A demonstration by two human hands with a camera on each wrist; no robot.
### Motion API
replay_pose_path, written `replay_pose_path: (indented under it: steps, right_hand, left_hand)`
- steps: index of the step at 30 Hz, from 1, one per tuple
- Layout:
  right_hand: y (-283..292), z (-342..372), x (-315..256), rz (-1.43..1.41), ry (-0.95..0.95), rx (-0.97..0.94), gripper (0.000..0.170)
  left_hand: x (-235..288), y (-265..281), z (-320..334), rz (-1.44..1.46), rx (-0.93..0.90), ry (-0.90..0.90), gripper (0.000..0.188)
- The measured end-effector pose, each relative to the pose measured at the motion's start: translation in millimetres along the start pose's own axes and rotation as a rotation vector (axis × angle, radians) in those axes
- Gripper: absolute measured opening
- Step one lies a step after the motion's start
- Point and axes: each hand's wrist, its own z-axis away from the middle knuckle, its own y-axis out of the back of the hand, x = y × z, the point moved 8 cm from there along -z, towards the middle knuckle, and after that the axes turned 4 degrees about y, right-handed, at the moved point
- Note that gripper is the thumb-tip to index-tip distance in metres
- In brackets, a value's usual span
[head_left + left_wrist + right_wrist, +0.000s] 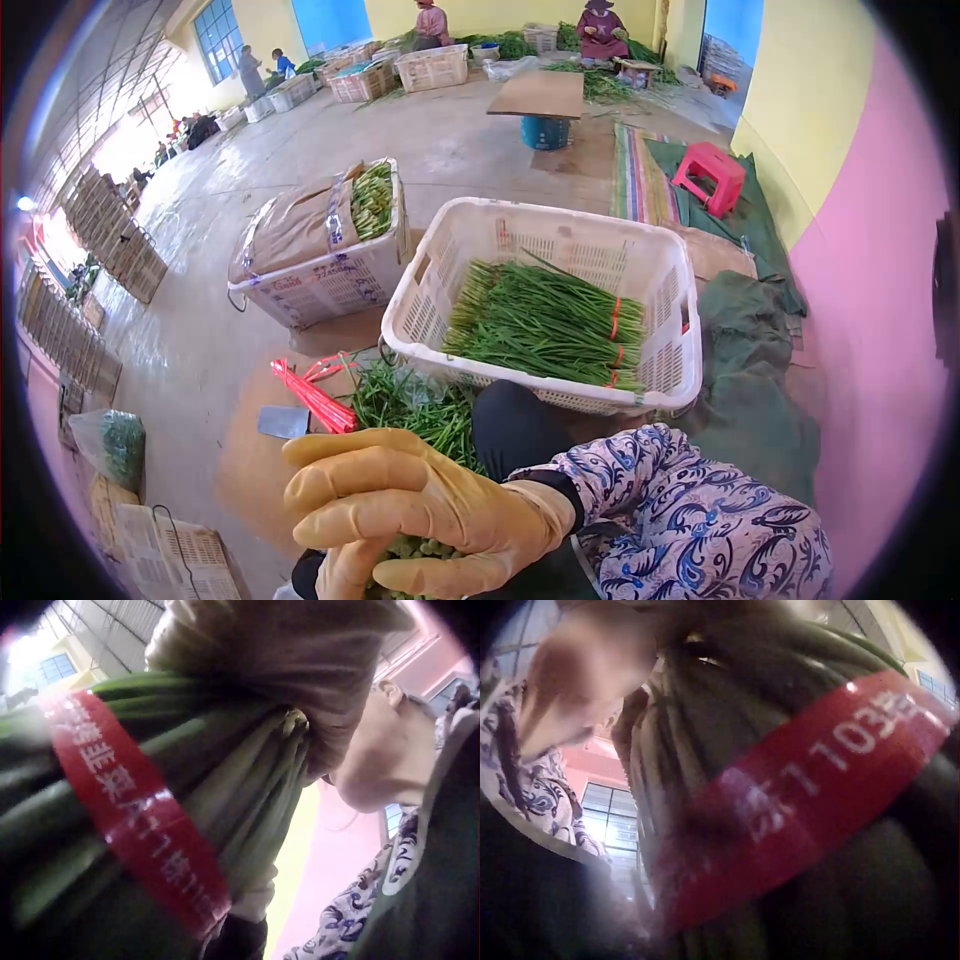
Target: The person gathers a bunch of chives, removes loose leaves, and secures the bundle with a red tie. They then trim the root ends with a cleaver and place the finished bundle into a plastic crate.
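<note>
Both hands wear yellowish rubber gloves and are together on a thick bundle of garlic chives [225, 765], low in the head view. A red printed tape [135, 817] binds the bundle. My right hand [430, 500] arches over the stalk ends, its fingers lightly bent and reaching left, its thumb on the near side. Below it my left hand [345, 572] is at the bundle's left side, mostly hidden. Pale green stalk ends [412, 550] show between right thumb and fingers. In the right wrist view the same red tape [810, 780] crosses the stalks close up.
Ahead is a white plastic crate [560, 215] with red-banded chive bundles [540, 320]. Loose chives [420, 415], red tape strips [315, 395] and a grey flat plate [283, 422] lie left of the knee. A packed crate [320, 290] stands further left, a pink stool [712, 178] right.
</note>
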Motion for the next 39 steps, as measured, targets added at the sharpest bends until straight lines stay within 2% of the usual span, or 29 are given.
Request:
replay_pose_path:
  steps: [5,8,9,14,17,20,21,22,23,29,36,38,39]
  right_hand:
    - [1.9,7.4,-1.4,0.297,0.032,-0.084,0.043]
    - [3.0,8.0,-3.8,0.305,0.025,-0.071,0.051]
    - [4.3,7.5,-5.0,0.310,0.023,-0.068,0.053]
    - [11.4,4.5,0.1,0.206,-0.049,-0.114,0.064]
    - [5.6,12.0,13.5,0.242,-0.102,-0.034,0.072]
    - [9.6,10.5,15.1,0.207,-0.125,-0.054,0.074]
    - [14.1,7.2,7.8,0.117,-0.074,0.023,0.063]
    - [4.2,9.3,12.7,0.083,-0.020,0.230,0.050]
    - [1.4,12.6,16.0,0.049,0.012,0.316,0.048]
    - [0.3,11.2,12.5,0.015,0.000,0.236,0.039]
    - [6.8,7.8,0.9,0.026,0.053,0.234,0.030]
    - [6.4,6.9,0.3,-0.017,0.033,0.215,0.027]
    - [3.6,6.9,6.5,-0.102,-0.046,0.166,0.029]
  left_hand:
    - [3.5,-1.3,3.9,-0.001,-0.028,0.009,0.088]
    - [-0.1,-9.4,2.2,0.012,-0.019,0.075,0.084]
    - [1.9,-14.4,-0.6,-0.042,-0.084,0.007,0.085]
    - [5.1,-11.6,-8.6,-0.047,-0.052,-0.012,0.085]
    - [5.2,-12.8,-11.1,-0.049,-0.044,-0.025,0.086]
    - [2.9,-12.9,-12.0,-0.051,-0.036,-0.038,0.086]
    - [2.1,-13.2,-13.5,-0.048,-0.035,-0.036,0.086]
    - [0.0,-14.3,-14.8,-0.048,-0.034,-0.038,0.086]
    - [0.6,-13.1,-14.4,-0.049,-0.030,-0.037,0.087]
    - [-2.5,-13.0,-15.6,-0.042,-0.022,-0.043,0.088]
    - [-4.3,-5.2,-10.1,-0.034,-0.008,-0.046,0.089]
    - [-3.6,-2.2,-7.4,-0.031,0.002,-0.051,0.089]
    - [-2.5,-0.8,-5.7,-0.033,0.009,-0.054,0.089]
